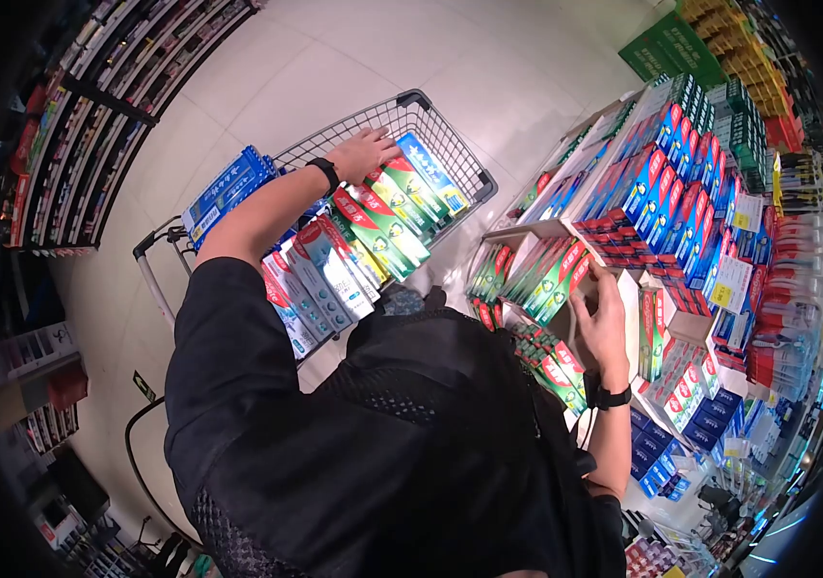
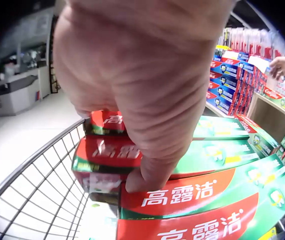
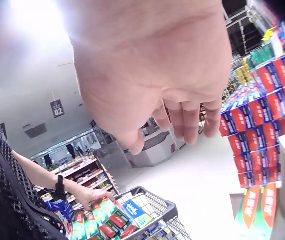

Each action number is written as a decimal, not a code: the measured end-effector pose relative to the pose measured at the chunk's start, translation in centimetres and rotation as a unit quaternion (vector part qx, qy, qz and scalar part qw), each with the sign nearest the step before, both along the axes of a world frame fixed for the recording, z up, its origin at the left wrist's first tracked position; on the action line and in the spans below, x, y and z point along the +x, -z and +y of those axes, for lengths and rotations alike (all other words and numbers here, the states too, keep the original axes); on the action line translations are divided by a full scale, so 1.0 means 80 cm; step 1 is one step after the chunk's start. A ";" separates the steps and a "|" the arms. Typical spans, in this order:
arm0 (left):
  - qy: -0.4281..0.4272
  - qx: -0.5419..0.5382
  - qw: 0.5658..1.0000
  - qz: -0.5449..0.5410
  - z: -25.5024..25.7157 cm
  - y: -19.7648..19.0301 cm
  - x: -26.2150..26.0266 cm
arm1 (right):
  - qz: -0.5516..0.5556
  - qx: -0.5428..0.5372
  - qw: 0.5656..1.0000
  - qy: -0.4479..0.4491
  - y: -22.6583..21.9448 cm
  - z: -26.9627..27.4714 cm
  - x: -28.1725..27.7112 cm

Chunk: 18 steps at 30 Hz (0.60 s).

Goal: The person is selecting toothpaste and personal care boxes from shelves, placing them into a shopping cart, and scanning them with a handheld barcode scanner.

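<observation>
My left hand [image 1: 361, 154] is over the shopping cart, gripping green-and-red toothpaste boxes [image 2: 202, 192]. Its thumb [image 2: 145, 177] dips between two of them, while the other fingers are hidden in the left wrist view. These boxes stand side by side in a row in the cart [image 1: 443, 120]. My right hand [image 1: 607, 323] is raised beside the display, at the edge of a carton of similar toothpaste boxes [image 1: 558, 279]. In the right wrist view its fingers [image 3: 190, 122] hang slightly bent, with nothing held.
A blue box [image 1: 428, 171] lies at the cart's far end, white boxes [image 1: 329, 275] nearer my body, and blue packs [image 1: 230, 193] along its left side. Stacked blue-and-red toothpaste boxes [image 1: 662, 197] rise behind the carton. Shelves [image 1: 108, 116] stand across the aisle floor [image 1: 267, 58].
</observation>
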State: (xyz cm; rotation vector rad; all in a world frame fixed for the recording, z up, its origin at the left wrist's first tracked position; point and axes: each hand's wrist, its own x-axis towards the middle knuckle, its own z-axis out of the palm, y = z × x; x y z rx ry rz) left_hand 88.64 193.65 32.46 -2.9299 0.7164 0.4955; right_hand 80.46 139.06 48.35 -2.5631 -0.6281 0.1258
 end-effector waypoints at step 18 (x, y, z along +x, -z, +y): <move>-0.143 -0.094 0.985 -0.039 0.031 -0.001 0.044 | -0.002 -0.260 0.872 0.415 0.114 -0.222 -0.007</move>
